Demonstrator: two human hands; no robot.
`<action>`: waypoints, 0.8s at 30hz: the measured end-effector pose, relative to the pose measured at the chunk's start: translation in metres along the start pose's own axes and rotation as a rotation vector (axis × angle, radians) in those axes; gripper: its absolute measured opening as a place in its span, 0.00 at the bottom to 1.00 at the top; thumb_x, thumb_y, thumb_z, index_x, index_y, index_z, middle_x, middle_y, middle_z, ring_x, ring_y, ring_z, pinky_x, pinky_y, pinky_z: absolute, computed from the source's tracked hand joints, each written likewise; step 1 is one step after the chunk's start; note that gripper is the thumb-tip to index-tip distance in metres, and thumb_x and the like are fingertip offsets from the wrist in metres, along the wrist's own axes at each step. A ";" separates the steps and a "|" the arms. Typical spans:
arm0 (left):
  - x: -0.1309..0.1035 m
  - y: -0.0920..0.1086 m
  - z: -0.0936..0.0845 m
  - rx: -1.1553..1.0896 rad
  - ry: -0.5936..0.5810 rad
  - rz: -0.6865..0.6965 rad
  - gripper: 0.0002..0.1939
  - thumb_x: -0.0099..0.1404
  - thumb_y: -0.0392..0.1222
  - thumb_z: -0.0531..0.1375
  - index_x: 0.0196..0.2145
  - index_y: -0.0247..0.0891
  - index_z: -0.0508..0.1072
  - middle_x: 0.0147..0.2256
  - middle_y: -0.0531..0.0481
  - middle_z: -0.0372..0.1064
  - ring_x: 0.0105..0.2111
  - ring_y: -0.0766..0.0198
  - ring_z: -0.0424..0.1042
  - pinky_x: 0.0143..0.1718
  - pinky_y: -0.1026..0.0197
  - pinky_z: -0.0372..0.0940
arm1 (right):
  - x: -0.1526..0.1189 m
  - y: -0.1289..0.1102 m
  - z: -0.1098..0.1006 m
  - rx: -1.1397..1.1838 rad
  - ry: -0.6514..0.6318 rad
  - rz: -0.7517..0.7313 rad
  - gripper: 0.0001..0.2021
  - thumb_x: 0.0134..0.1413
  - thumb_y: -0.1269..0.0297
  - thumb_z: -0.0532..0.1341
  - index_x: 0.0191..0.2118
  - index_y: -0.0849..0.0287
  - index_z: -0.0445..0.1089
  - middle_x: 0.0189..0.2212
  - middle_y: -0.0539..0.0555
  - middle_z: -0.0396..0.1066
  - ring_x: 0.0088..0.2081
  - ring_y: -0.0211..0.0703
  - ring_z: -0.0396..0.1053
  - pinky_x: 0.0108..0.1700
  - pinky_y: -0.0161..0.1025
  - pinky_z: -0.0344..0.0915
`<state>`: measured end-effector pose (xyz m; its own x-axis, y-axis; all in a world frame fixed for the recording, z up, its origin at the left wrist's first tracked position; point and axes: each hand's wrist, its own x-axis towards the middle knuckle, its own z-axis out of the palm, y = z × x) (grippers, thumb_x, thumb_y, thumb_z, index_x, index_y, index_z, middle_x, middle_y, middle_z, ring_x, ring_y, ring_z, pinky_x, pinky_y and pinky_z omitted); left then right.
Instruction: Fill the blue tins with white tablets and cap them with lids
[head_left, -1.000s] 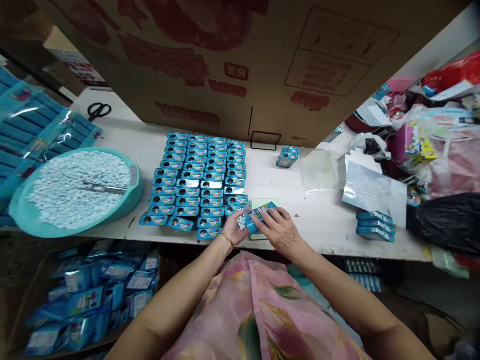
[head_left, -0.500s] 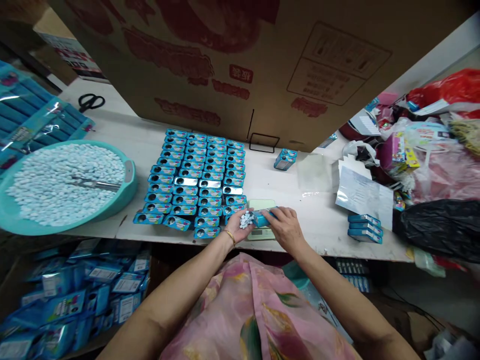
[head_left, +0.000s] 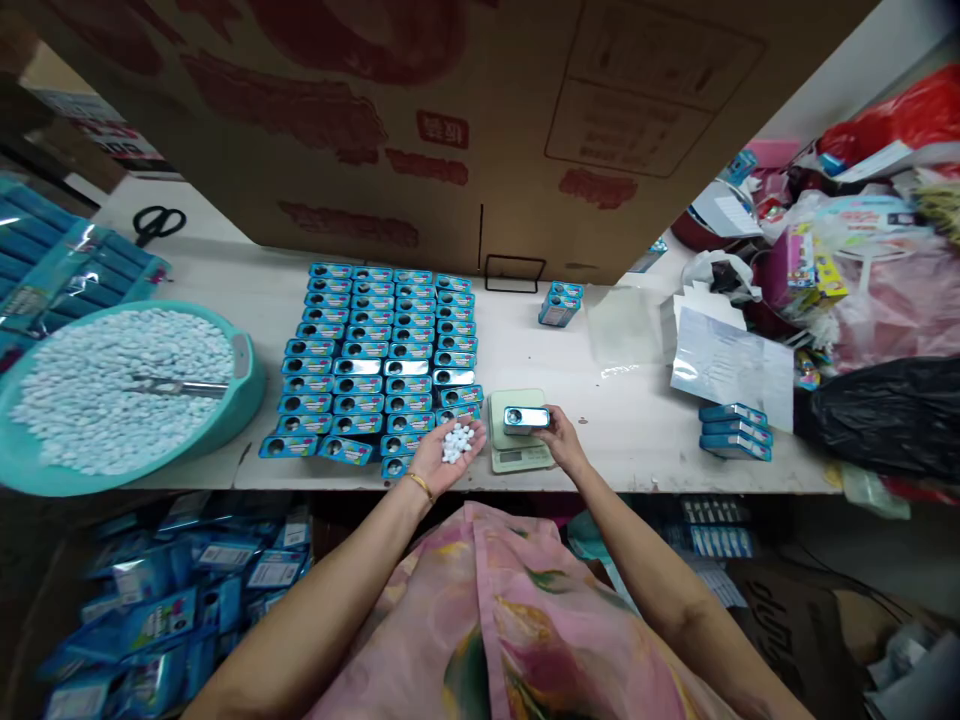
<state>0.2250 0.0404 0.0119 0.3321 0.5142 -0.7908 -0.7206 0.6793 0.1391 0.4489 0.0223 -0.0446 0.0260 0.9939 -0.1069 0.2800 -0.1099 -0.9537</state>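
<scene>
Palm up, my left hand (head_left: 442, 460) cups a small heap of pale blue candies (head_left: 457, 442) just left of a light green scale (head_left: 519, 458). My right hand (head_left: 561, 438) grips the right end of a small blue tin (head_left: 526, 419), upright over the scale's plate; whether it rests on the plate I cannot tell. To the left stand rows of blue tins (head_left: 358, 403), several with dark round openings on top. A teal basin (head_left: 251, 400) full of the same candies holds a metal tool (head_left: 184, 387).
A large cardboard box (head_left: 442, 220) stands behind the tins. Stacked tins (head_left: 735, 440) and white paper (head_left: 724, 365) lie to the right, beside a black bag (head_left: 885, 425). Black scissors (head_left: 159, 224) lie at the back left. Blue packets (head_left: 157, 615) fill a box below.
The tin, tilted at my left palm before, is now upright over the scale in my right hand. My left hand has moved away from it with the candies. The camera view has shifted slightly.
</scene>
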 end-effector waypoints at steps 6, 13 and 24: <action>-0.032 -0.009 -0.015 0.016 0.062 -0.041 0.09 0.57 0.32 0.51 0.34 0.29 0.69 0.30 0.41 0.71 0.33 0.59 0.71 0.34 0.57 0.68 | -0.027 -0.025 -0.009 -0.278 0.000 -0.165 0.24 0.45 0.66 0.56 0.51 0.60 0.54 0.50 0.59 0.56 0.52 0.45 0.54 0.51 0.47 0.54; -0.044 -0.018 -0.039 0.011 0.093 -0.074 0.12 0.57 0.31 0.50 0.38 0.30 0.68 0.34 0.40 0.71 0.38 0.57 0.70 0.36 0.55 0.68 | -0.078 -0.065 -0.004 -0.595 0.156 -0.396 0.14 0.52 0.73 0.50 0.44 0.57 0.63 0.47 0.57 0.60 0.48 0.43 0.58 0.48 0.48 0.57; -0.040 -0.031 -0.034 0.160 0.106 -0.237 0.09 0.56 0.29 0.50 0.28 0.30 0.70 0.25 0.44 0.72 0.28 0.61 0.72 0.31 0.60 0.68 | -0.072 -0.102 0.061 -0.680 -0.450 -0.530 0.11 0.54 0.69 0.51 0.45 0.62 0.60 0.39 0.55 0.63 0.41 0.39 0.60 0.41 0.36 0.61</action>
<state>0.2133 -0.0189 0.0190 0.4083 0.2801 -0.8688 -0.5230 0.8519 0.0289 0.3599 -0.0385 0.0436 -0.5929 0.8032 0.0578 0.6478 0.5183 -0.5583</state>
